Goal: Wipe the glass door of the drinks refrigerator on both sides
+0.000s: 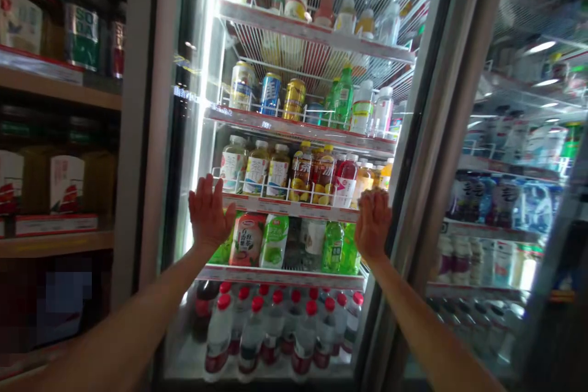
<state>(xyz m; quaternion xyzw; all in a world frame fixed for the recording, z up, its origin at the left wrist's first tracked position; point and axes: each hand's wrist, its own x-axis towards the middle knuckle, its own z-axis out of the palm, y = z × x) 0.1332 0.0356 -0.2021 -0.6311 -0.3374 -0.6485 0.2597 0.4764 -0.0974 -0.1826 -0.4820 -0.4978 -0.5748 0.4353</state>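
Both my arms reach forward to the glass door (294, 93) of a lit drinks fridge. My left hand (209, 213) is open, its palm toward the glass and fingers spread, in front of the left end of a shelf. My right hand (373, 223) is closed, near the door's right metal frame (429, 153). Something pale and crumpled seems to show at its top, too blurred to name. Between the hands, behind the glass, are tea bottles (301, 171), a red drink carton (248, 239) and a green drink carton (274, 240).
Cans (271, 93) and green bottles (342, 98) stand on a higher shelf. Red-capped bottles (257, 331) fill the fridge's bottom. A wooden shelf (59, 89) with large jars is on the left. Another glass-fronted fridge section (505, 226) with bottles extends on the right.
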